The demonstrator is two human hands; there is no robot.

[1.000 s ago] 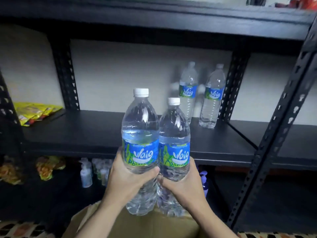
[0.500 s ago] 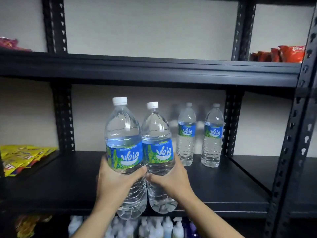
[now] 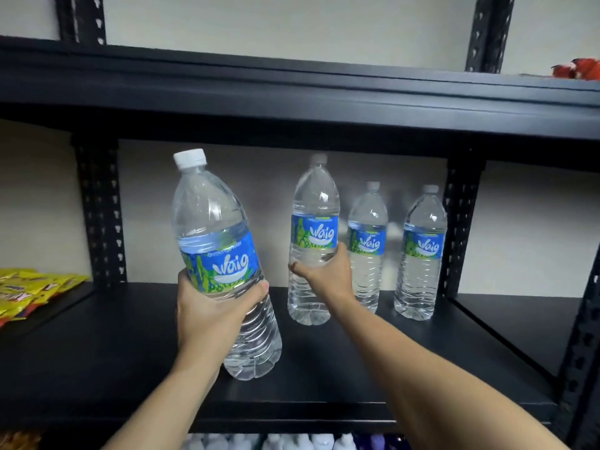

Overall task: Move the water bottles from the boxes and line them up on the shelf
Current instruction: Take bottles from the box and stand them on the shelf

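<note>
Each of my hands grips a clear water bottle with a blue label and white cap. My left hand point(image 3: 212, 311) holds one bottle point(image 3: 220, 241) tilted, near the front of the black shelf point(image 3: 130, 345), its base low over the board. My right hand point(image 3: 324, 274) reaches deep into the shelf and holds a second bottle point(image 3: 314, 222) upright, its base at the shelf board, just left of two bottles standing at the back: one point(image 3: 367, 245) close beside it and another point(image 3: 422, 251) by the right post.
Yellow snack packets point(image 3: 29, 290) lie on the shelf's left end. The shelf above point(image 3: 292, 92) hangs low over the bottle caps, with a red packet point(image 3: 578, 69) at its right. Black posts point(image 3: 459, 228) frame the bay. Small white bottles point(image 3: 292, 441) fill the shelf below.
Both bottles rose to shelf height and separated. My right hand has carried its bottle to the back beside the two standing ones; my left hand's bottle stays in front, tilted.
</note>
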